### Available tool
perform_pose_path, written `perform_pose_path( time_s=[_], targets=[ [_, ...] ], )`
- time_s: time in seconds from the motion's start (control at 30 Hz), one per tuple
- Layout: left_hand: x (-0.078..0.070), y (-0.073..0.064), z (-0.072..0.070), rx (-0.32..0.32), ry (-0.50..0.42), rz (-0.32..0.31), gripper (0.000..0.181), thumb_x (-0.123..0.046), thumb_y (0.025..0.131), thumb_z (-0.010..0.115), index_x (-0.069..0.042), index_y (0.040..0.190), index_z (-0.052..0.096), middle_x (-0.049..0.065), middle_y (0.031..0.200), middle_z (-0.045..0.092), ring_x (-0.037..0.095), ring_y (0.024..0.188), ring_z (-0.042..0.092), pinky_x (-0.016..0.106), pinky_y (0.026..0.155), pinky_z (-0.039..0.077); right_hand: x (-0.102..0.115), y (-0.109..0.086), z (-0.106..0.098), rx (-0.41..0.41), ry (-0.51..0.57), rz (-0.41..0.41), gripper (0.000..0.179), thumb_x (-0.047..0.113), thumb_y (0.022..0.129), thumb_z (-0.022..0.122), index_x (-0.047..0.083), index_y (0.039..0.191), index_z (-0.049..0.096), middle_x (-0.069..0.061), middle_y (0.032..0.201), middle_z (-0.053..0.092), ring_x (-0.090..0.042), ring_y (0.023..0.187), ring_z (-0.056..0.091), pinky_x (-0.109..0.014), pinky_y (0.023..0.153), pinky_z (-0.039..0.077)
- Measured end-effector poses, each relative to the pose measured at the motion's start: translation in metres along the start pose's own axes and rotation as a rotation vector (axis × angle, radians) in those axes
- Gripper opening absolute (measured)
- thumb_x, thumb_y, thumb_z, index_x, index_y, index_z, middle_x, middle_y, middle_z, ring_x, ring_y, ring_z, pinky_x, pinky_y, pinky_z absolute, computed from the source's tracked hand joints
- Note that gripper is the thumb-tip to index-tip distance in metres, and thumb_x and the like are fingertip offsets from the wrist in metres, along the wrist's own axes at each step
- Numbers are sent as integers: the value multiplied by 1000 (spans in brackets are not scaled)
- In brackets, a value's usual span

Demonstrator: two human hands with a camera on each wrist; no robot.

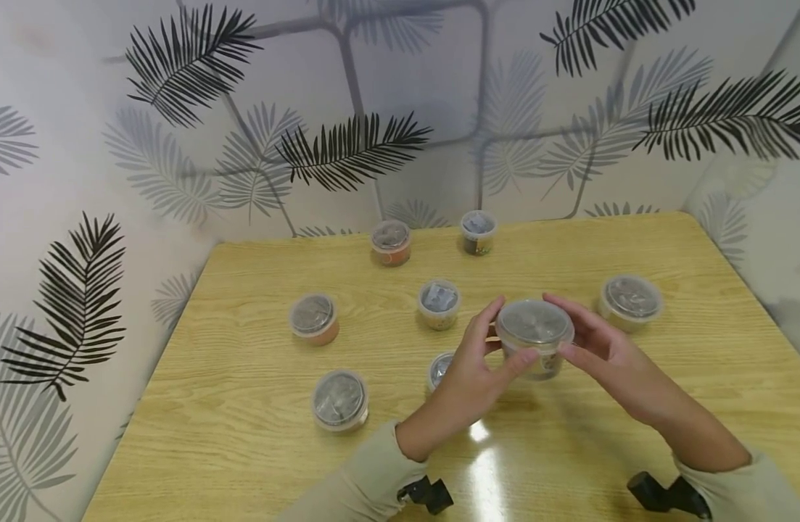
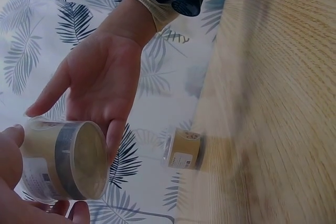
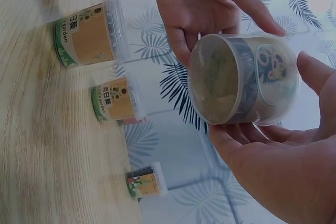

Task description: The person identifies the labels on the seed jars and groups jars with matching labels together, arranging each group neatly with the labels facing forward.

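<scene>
Both hands hold a clear round plastic tub with a lid [image 1: 535, 322] above the right middle of the table. My left hand [image 1: 481, 366] grips its left side, thumb in front and fingers behind. The right hand [image 1: 608, 355] grips the other side, its thumb also near the front. In the right wrist view the tub [image 3: 273, 85] is tipped so its underside shows, with a dark band and a picture label on the wall. Beneath the left forearm a smaller lidded tub [image 1: 440, 365] is partly hidden. Another small tub [image 1: 439, 303] stands just left of the hands.
The wooden table [image 1: 230, 362] meets a leaf-patterned backdrop [image 1: 413, 94]. A wide tub [image 1: 630, 301] is at the right. Two tubs stand at the back, an orange one [image 1: 391, 243] and a dark one [image 1: 479, 232]. On the left are two more tubs [image 1: 313, 317], one nearer [image 1: 339, 400].
</scene>
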State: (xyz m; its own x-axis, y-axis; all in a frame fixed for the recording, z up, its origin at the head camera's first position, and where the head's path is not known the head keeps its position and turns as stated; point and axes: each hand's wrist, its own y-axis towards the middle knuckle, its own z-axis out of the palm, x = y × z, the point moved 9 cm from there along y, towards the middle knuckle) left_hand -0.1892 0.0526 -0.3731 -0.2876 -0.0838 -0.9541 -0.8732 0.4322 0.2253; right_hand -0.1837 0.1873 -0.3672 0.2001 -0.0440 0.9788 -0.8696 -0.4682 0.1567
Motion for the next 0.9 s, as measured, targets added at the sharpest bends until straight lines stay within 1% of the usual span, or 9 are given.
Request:
perform_pose_path(
  time_s=[0.17,0.27,0.37,0.5,0.63,0.77,0.9],
  targets=[
    [1,1,-3,-21,4,18,67,-39,93,55,-13,146,23,-1,132,38,12,112,46,27,94,42,3,-3,-6,-49,-32,3,50,2,99,38,9,147,24,-7,142,37,-10,125,40,-17,94,39],
    [1,1,-4,-33,-6,30,64,-36,94,54,-12,145,26,0,130,38,12,112,46,30,95,42,2,-3,-10,-79,-33,12,49,2,99,40,8,146,27,-8,141,39,-11,125,40,-17,93,39],
    [3,0,-2,-27,-21,15,60,-34,95,53,-13,145,26,0,130,38,12,112,45,31,96,42,-3,-5,-14,-104,-24,33,48,3,99,42,8,145,29,-8,141,38,-10,125,40,-17,93,40],
    [6,0,6,-12,-20,-16,59,-31,96,53,-14,145,26,0,132,36,12,113,44,27,96,41,-8,-10,-19,-111,10,23,51,-2,96,45,7,144,30,-5,142,38,-9,125,40,-18,93,41],
    [8,-1,14,-10,8,-18,61,-29,95,55,-13,145,26,2,134,36,12,114,43,26,96,40,-13,-14,-19,-87,57,12,57,-8,92,48,6,144,29,-4,142,38,-8,123,43,-20,92,43],
    [13,-2,22,-1,13,-31,65,-32,94,56,-13,146,23,1,136,34,10,117,41,26,97,39,-21,-19,-20,-69,32,60,61,-6,92,51,7,146,25,-3,142,35,-7,123,43,-20,92,43],
    [21,-2,34,16,15,-64,68,-36,93,57,-11,146,23,-1,135,33,8,117,39,25,98,38,-32,-27,-25,-54,-7,104,62,-4,92,52,6,146,23,-2,143,35,-5,122,43,-20,91,43]
  ],
)
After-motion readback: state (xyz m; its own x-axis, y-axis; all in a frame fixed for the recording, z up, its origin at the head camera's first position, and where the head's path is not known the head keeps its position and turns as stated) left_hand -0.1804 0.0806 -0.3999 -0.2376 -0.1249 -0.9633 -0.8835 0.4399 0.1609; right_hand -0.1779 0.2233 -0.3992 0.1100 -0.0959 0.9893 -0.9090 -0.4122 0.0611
